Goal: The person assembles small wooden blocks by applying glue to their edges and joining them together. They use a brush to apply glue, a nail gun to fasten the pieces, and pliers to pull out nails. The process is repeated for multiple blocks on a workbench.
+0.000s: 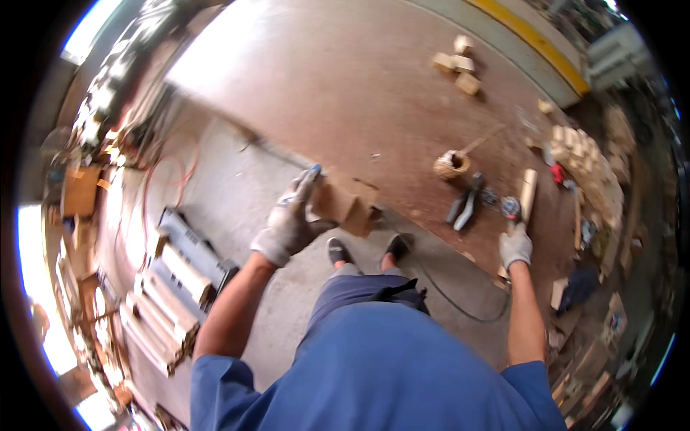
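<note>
My left hand (289, 220), in a pale work glove with a blue fingertip, grips a light brown wooden piece (345, 205) with angled faces at the table's near edge. Motion blurs that piece, so its exact form is unclear. On the right, my gloved right hand (515, 246) is closed round a tool (511, 208) with a rounded grey and red head; its kind is unclear. Beside it lies a narrow wooden strip (528, 195). Pliers-like tools with dark and grey handles (466, 205) rest left of this hand, near a woven round holder (451, 165) with a stick.
Several wooden blocks (460, 65) sit on the far part of the brown table (345, 86). More stacked blocks (586, 161) line its right side. A dark hose (449, 296) hangs below the near edge. Wooden bars (159, 320) lie at the lower left.
</note>
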